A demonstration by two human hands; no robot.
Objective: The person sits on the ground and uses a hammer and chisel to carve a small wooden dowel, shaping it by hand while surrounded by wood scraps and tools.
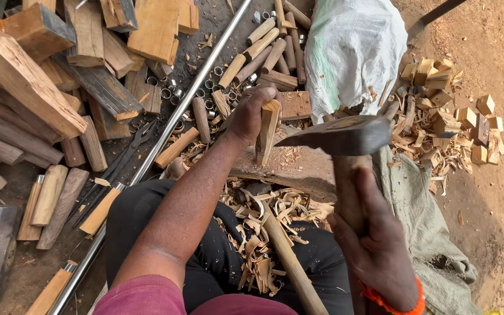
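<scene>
My left hand (251, 114) grips a short pale wooden piece (268, 131) and holds it upright on a worn chopping block (298, 166). My right hand (377, 239) is closed around the wooden handle of an axe. Its dark metal axe head (339, 135) hangs just right of the wooden piece, blade edge pointing towards it. Curled wood shavings (261, 224) lie over my lap and at the foot of the block. A rounded wooden stick (290, 262) rests across my legs.
A long metal pipe (170, 131) runs diagonally on the left. Rough timber offcuts (42, 76) pile up at the far left, rounded handles (266, 52) and small metal rings behind. A white sack (354, 49) stands behind the block, small wood blocks (450, 116) to the right.
</scene>
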